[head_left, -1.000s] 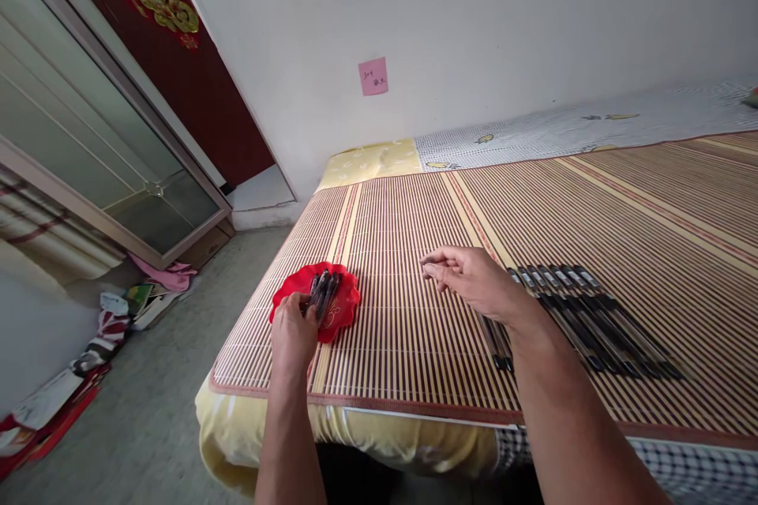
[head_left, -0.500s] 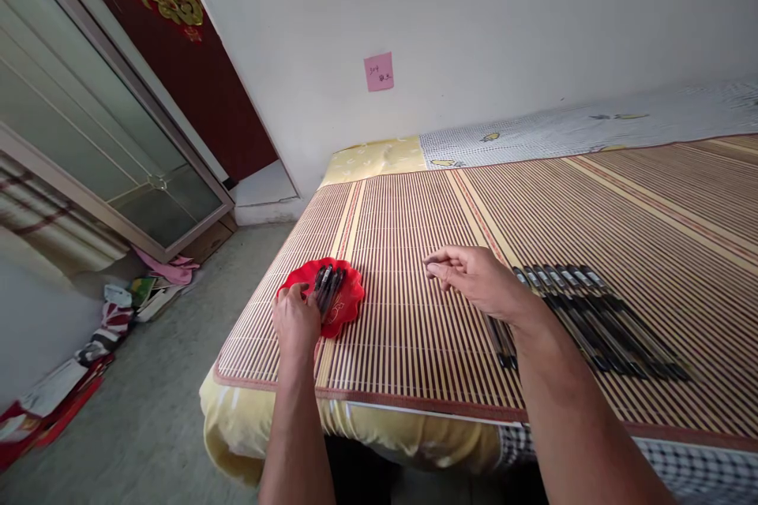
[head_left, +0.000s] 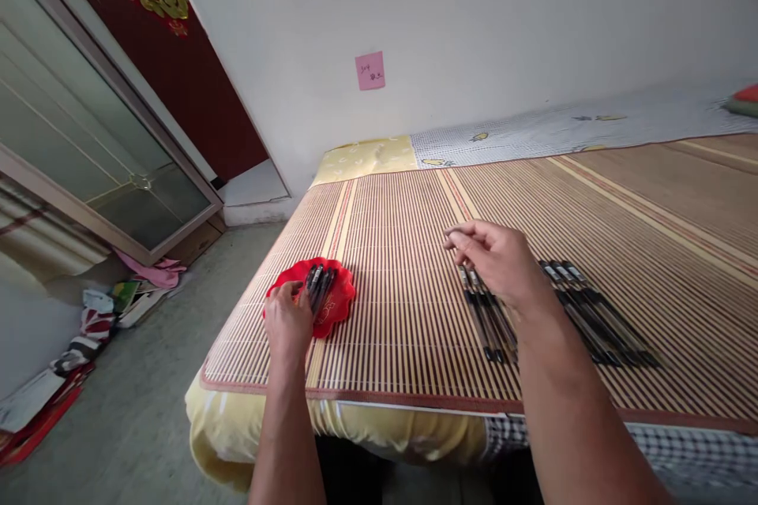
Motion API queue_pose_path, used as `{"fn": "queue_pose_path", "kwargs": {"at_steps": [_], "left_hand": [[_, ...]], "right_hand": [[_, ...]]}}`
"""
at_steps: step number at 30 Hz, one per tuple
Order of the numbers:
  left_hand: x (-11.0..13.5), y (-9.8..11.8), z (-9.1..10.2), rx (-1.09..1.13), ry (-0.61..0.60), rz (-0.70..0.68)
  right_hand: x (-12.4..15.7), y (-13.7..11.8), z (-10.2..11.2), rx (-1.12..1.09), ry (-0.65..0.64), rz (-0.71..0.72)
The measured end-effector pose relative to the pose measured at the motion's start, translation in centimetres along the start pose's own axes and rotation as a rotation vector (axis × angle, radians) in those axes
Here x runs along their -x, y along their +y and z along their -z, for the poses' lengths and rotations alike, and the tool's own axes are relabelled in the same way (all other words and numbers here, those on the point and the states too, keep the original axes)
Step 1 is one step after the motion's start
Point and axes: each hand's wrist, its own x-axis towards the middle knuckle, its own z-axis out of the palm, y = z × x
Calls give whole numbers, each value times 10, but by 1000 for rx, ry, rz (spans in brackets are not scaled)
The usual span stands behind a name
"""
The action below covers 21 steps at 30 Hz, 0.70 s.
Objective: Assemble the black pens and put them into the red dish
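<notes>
On the left side of the striped bamboo mat point(head_left: 403, 316) sits a red scalloped plate point(head_left: 342, 308) with several black pens point(head_left: 321, 284) in it. My left hand point(head_left: 288, 319) reaches over the plate's left rim, thumb and index finger apart, thumb close beside the pens; the other fingertips are partly hidden. My right hand point(head_left: 494, 256) is raised over the mat, thumb and fingers pinched together, and no object shows in them. Below it lie a few black pens point(head_left: 486, 323) side by side, partly covered by the hand and forearm. More black pens point(head_left: 604, 319) lie in a row right of the forearm.
The mat covers a bed with a yellow sheet point(head_left: 414, 434) hanging over its front edge. A pink note point(head_left: 370, 71) is stuck to the wall behind. Left are a glass-paned door point(head_left: 118, 126) and clothes and papers point(head_left: 88, 331) on the floor. Something red and green point(head_left: 744, 99) lies far right.
My right hand has moved right and slightly up over the row of pens, uncovering pens on its left. The left hand stays at the plate. The whole view has shifted slightly.
</notes>
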Motion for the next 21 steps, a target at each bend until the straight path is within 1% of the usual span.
{"fn": "queue_pose_path", "kwargs": {"at_steps": [2, 4, 6, 8, 9, 10, 13, 15, 18, 21], "left_hand": [[1, 7, 1, 43, 36, -25], [3, 18, 1, 111, 106, -74], [11, 35, -1, 195, 166, -146], [24, 57, -6, 274, 157, -232], [33, 70, -10, 308, 123, -277], [44, 83, -14, 332, 64, -320], [78, 119, -30, 359, -173, -417], [98, 137, -42, 367, -291, -490], [117, 154, -57, 328, -396, -629], [126, 162, -65, 262, -460, -723]], "right_hand": [[0, -3, 9, -59, 202, 45], [1, -8, 15, -104, 342, 83], [2, -13, 18, -125, 429, 99], [3, -17, 18, -136, 475, 111], [3, -19, 18, -140, 486, 120], [3, -20, 18, -143, 495, 131], [1, -19, 18, -156, 508, 157], [-1, -18, 19, -169, 498, 158], [-2, -17, 22, -203, 479, 152], [-2, -18, 27, -236, 493, 150]]}}
